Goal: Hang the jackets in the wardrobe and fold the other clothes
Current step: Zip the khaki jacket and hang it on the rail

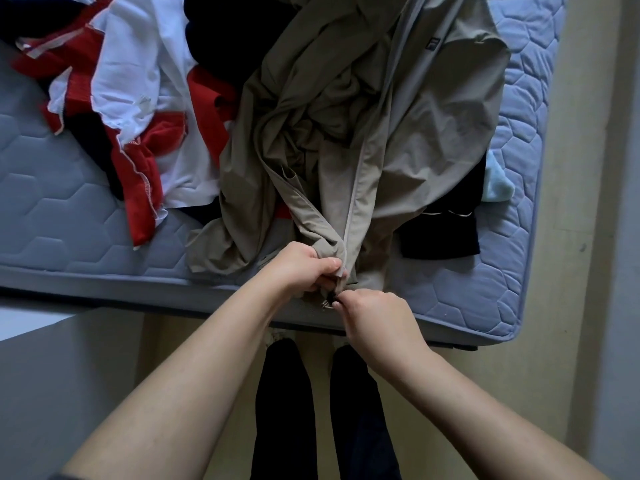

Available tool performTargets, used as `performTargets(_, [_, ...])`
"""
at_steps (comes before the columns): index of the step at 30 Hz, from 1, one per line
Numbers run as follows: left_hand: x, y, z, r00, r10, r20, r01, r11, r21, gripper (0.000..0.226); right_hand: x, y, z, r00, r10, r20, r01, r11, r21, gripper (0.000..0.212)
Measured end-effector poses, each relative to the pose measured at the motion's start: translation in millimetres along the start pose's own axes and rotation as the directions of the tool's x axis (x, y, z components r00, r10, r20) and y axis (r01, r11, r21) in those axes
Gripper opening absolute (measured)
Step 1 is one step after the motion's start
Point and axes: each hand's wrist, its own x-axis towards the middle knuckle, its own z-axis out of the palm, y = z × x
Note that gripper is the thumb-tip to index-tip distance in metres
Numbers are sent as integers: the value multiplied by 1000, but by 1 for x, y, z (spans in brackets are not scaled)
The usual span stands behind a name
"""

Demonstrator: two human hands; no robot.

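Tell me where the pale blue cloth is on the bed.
In the head view, the pale blue cloth lies on the right side of the mattress, poking out at the right edge of the beige jacket, just beyond the black garment.

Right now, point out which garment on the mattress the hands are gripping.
The crumpled beige zip-front jacket: the left hand grips its hem and the right hand pinches its zipper pull. The red-and-white clothes and black garment lie untouched.

Item: khaki jacket (pixel 433 116). One small dark chest patch (pixel 433 43), its pale mark too small to read. No other lettering.
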Motion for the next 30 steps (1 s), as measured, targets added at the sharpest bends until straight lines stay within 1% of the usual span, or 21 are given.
performTargets(1, [0,0,0,1000,2,-10,-3,1000,-23,21,-1,-1,0,1000,-16,-18,15,998,-63,18])
performTargets(2, [1,0,1,1000,3,-16,-4,998,-64,21,-3,-3,-2,1000,-6,-7,5,996,-84,22])
performTargets(3, [1,-2,2,1000,1,-20,-3,993,-119,21,-4,-5,-2,1000,1,1,-1,995,-97,29])
performTargets(4, [1,-5,4,1000,-8,-26,3,983,-186,21,-4,-5,-1,1000,10,3,-10,994,-108,29])
performTargets(5, [0,-7,5,999,-21,-33,11,966,-260,21,-3,-4,1,1000,12,15,-11,997,-75,25])
performTargets(6, [-1,-9,5,999,-31,-34,18,946,-325,22,-3,-3,2,999,46,16,-46,999,18,21])
performTargets(7, [-2,-11,4,999,-36,-30,22,929,-369,22,-1,0,2,995,94,35,-98,981,168,23])
performTargets(8, [-4,-13,3,999,-33,-25,20,918,-396,22,-1,2,2,988,137,68,-152,936,318,28])
performTargets(9, [-5,-14,2,999,-25,-23,13,908,-418,22,-1,3,3,982,167,90,-190,863,468,31])
performTargets(10, [-6,-15,1,1000,-18,-25,5,898,-440,21,-3,0,3,977,187,100,-211,811,545,31])
performTargets(13, [-6,-12,-2,998,-15,-55,-13,878,-478,18,-13,-6,11,982,188,35,-181,853,490,28])
performTargets(14, [-6,-10,-3,998,-9,-62,-21,881,-473,17,-15,-6,12,975,217,39,-207,840,502,24])
performTargets(16, [-6,-6,-6,997,10,-72,-42,889,-457,16,-17,-5,12,958,285,35,-248,761,600,17])
performTargets(17, [-6,-3,-7,997,12,-77,-46,890,-454,16,-17,-4,11,950,313,-14,-239,752,614,21])
performTargets(20, [-7,1,-6,996,-8,-87,-32,895,-446,15,-15,-2,5,916,341,-211,-167,802,573,33])
performTargets(21, [-8,2,-6,996,-16,-87,-24,897,-441,14,-13,-2,1,907,339,-249,-140,801,582,34])
performTargets(23, [-8,3,-6,996,-26,-80,-11,900,-436,14,-8,3,-6,917,286,-278,-60,788,612,31])
performTargets(25, [-8,4,-7,996,-37,-76,1,904,-427,14,-3,8,-12,938,200,-281,8,801,598,28])
performTargets(26, [-7,4,-8,996,-46,-73,11,907,-422,13,0,10,-14,945,173,-277,34,791,611,25])
performTargets(29, [-7,7,-11,997,-63,-39,42,918,-394,14,11,14,-20,958,140,-252,81,707,702,7])
performTargets(30, [-7,8,-12,998,-62,-30,46,920,-390,14,13,15,-21,964,120,-239,85,709,700,6])
